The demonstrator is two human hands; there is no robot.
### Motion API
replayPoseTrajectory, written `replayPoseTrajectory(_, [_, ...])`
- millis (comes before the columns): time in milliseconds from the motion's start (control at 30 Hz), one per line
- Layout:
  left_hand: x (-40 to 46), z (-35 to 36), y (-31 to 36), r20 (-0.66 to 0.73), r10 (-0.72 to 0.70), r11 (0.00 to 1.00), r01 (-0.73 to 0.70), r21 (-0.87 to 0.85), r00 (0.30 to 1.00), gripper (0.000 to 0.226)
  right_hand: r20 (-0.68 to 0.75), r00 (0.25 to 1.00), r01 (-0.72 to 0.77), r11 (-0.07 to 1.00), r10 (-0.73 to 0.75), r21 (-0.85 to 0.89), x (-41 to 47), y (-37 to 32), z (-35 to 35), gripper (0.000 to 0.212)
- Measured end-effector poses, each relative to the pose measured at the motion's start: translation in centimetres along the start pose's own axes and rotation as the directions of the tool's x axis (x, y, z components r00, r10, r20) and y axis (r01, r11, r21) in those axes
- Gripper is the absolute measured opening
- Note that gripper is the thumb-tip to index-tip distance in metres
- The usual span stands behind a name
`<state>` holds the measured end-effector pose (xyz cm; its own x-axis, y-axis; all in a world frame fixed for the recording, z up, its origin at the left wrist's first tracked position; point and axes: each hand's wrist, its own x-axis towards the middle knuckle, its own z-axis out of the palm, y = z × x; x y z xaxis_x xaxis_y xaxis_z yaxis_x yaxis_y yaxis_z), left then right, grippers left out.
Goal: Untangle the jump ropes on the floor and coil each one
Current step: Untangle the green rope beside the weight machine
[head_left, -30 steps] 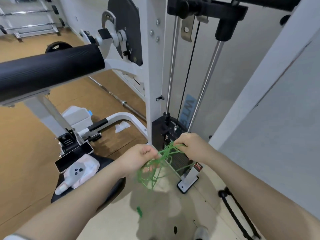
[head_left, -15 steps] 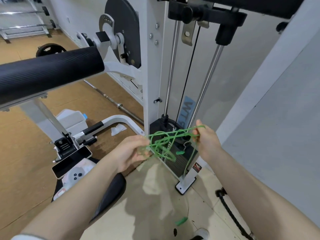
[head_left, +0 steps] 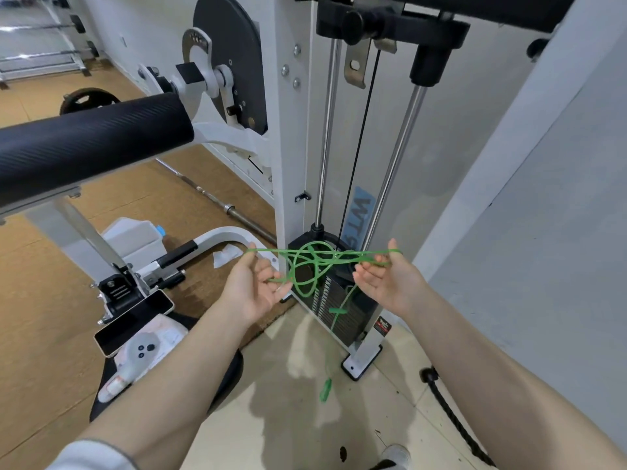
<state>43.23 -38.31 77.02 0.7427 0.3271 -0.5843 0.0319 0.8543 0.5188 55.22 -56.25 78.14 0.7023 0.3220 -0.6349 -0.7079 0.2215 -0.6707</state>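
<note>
A thin green jump rope (head_left: 314,266) is stretched in tangled loops between my two hands, held in the air in front of the weight stack. My left hand (head_left: 252,288) has strands hooked over its thumb and lying across its spread fingers, palm turned right. My right hand (head_left: 386,278) faces it, with strands looped over its thumb and fingers. One strand hangs down from the tangle to a green handle (head_left: 325,390) dangling just above the tiled floor. A second green handle (head_left: 337,311) hangs below the tangle. A black rope (head_left: 451,415) lies on the floor at right.
A white cable machine with its black weight stack (head_left: 342,310) stands right behind the rope. A black padded roller (head_left: 84,144) juts in from the left. A phone (head_left: 134,322) and a white controller (head_left: 142,351) rest on a black seat. A barbell (head_left: 217,201) lies on the wooden floor.
My hands have moved apart and opened, pulling the bunched green rope out into wide loops. One handle has dropped lower toward the floor.
</note>
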Motion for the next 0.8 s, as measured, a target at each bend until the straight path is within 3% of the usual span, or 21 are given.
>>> replayPoseTrajectory(33, [0.1,0.1,0.1,0.046,-0.044,0.994,0.048,-0.098,0.998,0.053,-0.009,1.0,-0.02,0.999,0.021,0.04,0.0,-0.2,-0.2,0.048])
replayPoseTrajectory(100, [0.3,-0.2,0.4,0.036,-0.092,0.995,0.093,-0.029,0.995,0.045,-0.033,0.998,-0.053,0.991,0.058,0.12,0.3,-0.7,-1.1,0.049])
replayPoseTrajectory(133, [0.5,-0.4,0.5,-0.031,-0.055,0.986,0.06,0.155,0.998,0.042,-0.051,0.997,-0.06,0.992,0.066,0.112,0.6,-0.9,-1.8,0.049])
replayPoseTrajectory(167, [0.7,-0.9,0.6,-0.109,0.053,0.913,-0.004,0.407,0.993,0.037,-0.073,0.995,-0.059,0.996,0.064,0.068,0.9,-1.0,-2.6,0.049])
replayPoseTrajectory(200, [0.7,-1.3,0.8,-0.145,0.203,0.742,-0.055,0.668,0.968,0.033,-0.102,0.993,-0.053,0.998,0.051,-0.019,1.1,-1.1,-3.3,0.047])
replayPoseTrajectory(233, [0.9,-1.8,1.0,-0.134,0.371,0.492,-0.072,0.868,0.919,0.032,-0.137,0.99,-0.039,0.989,0.019,-0.146,1.4,-1.1,-3.9,0.045])
replayPoseTrajectory(267, [1.0,-2.2,1.3,-0.059,0.503,0.241,-0.075,0.968,0.862,0.033,-0.164,0.986,-0.029,0.961,-0.017,-0.276,1.5,-1.2,-4.3,0.044])
replayPoseTrajectory(300, [1.0,-2.5,1.4,0.028,0.576,0.064,-0.079,0.995,0.817,0.036,-0.183,0.982,-0.023,0.932,-0.046,-0.361,1.6,-1.3,-4.6,0.043])
replayPoseTrajectory(333, [1.0,-2.6,1.3,0.072,0.61,0.002,-0.092,0.996,0.789,0.041,-0.185,0.981,-0.012,0.929,-0.06,-0.369,1.7,-1.3,-4.6,0.042])
replayPoseTrajectory(367, [1.1,-2.5,1.2,0.05,0.613,0.082,-0.126,0.989,0.788,0.045,-0.177,0.983,-0.008,0.957,-0.046,-0.291,1.7,-1.3,-4.5,0.038])
replayPoseTrajectory(400, [1.1,-2.1,0.9,-0.042,0.577,0.332,-0.187,0.925,0.816,0.047,-0.16,0.987,-0.011,0.991,-0.011,-0.136,1.7,-1.4,-4.3,0.032])
replayPoseTrajectory(433, [1.1,-1.6,0.6,-0.163,0.453,0.651,-0.2,0.732,0.876,0.048,-0.13,0.991,-0.024,0.999,0.029,0.043,1.7,-1.4,-3.9,0.027])
replayPoseTrajectory(467, [0.9,-1.0,0.3,-0.2,0.259,0.889,-0.152,0.431,0.945,0.05,-0.088,0.995,-0.033,0.981,0.05,0.191,1.6,-1.5,-3.4,0.026])
replayPoseTrajectory(500, [0.8,-0.6,0.0,-0.163,0.085,0.988,-0.062,0.143,0.983,0.053,-0.053,0.997,-0.039,0.96,0.056,0.277,1.6,-1.5,-3.0,0.027])
replayPoseTrajectory(533, [0.9,-0.3,-0.1,-0.101,-0.016,0.999,0.011,-0.041,0.995,0.056,-0.027,0.998,-0.045,0.952,0.056,0.304,1.5,-1.6,-2.7,0.033])
replayPoseTrajectory(567, [0.9,0.0,-0.1,-0.056,-0.071,0.992,0.064,-0.11,0.996,0.057,-0.019,0.998,-0.049,0.962,0.056,0.27,1.5,-1.7,-2.6,0.042])
replayPoseTrajectory(633, [0.6,0.4,0.2,-0.05,-0.098,0.995,0.098,0.003,0.994,0.055,-0.027,0.998,-0.051,0.991,0.054,0.122,1.3,-2.1,-2.7,0.052])
replayPoseTrajectory(667, [0.5,0.4,0.3,-0.093,-0.043,0.98,0.06,0.19,0.995,0.051,-0.032,0.999,-0.024,0.999,0.024,-0.025,1.0,-2.1,-3.0,0.051])
replayPoseTrajectory(700, [0.4,0.4,0.4,-0.133,0.066,0.906,-0.004,0.424,0.989,0.044,-0.043,0.998,0.028,0.97,-0.04,-0.242,0.8,-2.0,-3.3,0.049])
replayPoseTrajectory(733, [0.1,0.4,0.6,-0.142,0.207,0.768,-0.071,0.636,0.968,0.037,-0.045,0.99,0.094,0.874,-0.131,-0.477,0.7,-1.8,-3.7,0.045])
replayPoseTrajectory(800, [0.3,0.1,0.7,-0.044,0.467,0.383,-0.157,0.91,0.883,0.035,0.046,0.938,0.221,0.487,-0.345,-0.845,0.9,-1.4,-4.4,0.043])
